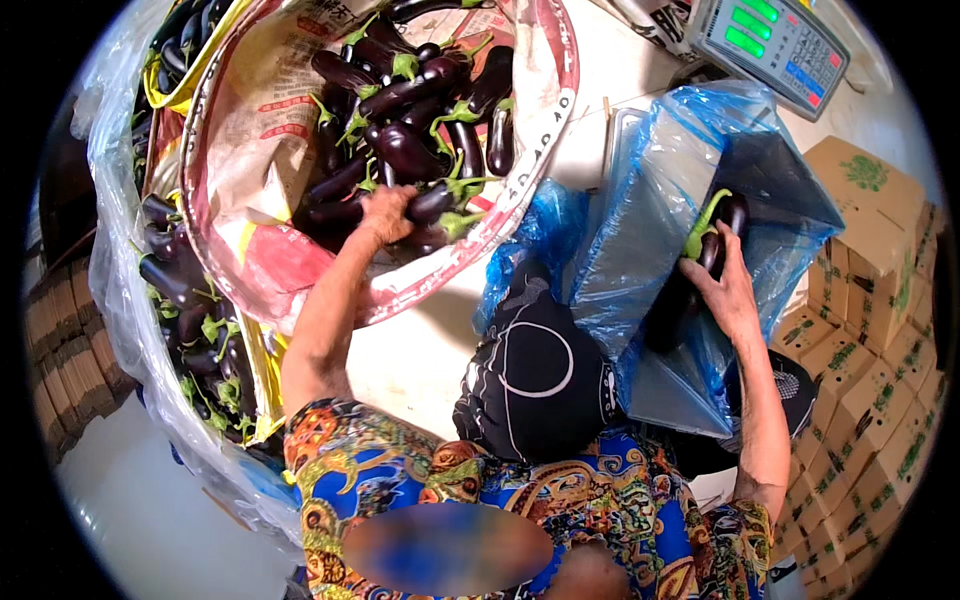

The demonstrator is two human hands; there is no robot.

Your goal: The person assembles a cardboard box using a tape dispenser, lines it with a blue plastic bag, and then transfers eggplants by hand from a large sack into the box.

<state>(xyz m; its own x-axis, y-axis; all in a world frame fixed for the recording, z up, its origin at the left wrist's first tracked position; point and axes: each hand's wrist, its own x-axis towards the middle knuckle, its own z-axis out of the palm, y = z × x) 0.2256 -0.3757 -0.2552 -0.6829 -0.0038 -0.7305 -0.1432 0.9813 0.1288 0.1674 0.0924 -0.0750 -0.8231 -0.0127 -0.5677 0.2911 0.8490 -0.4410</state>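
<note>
My left hand (385, 214) reaches into a wide open sack (250, 130) full of dark purple eggplants (410, 100). Its fingers curl around one eggplant (432, 203) at the near edge of the pile. My right hand (728, 290) grips a pair of eggplants with green stems (715, 235). It holds them inside a box lined with a blue plastic bag (640, 230). Another dark eggplant (668, 318) lies lower in that bag.
A second sack of eggplants (190, 330), wrapped in clear plastic, stands at the left. A weighing scale (775, 45) sits at the top right. Stacked cardboard boxes (870, 300) fill the right side. A black pouch (535, 365) hangs at my front.
</note>
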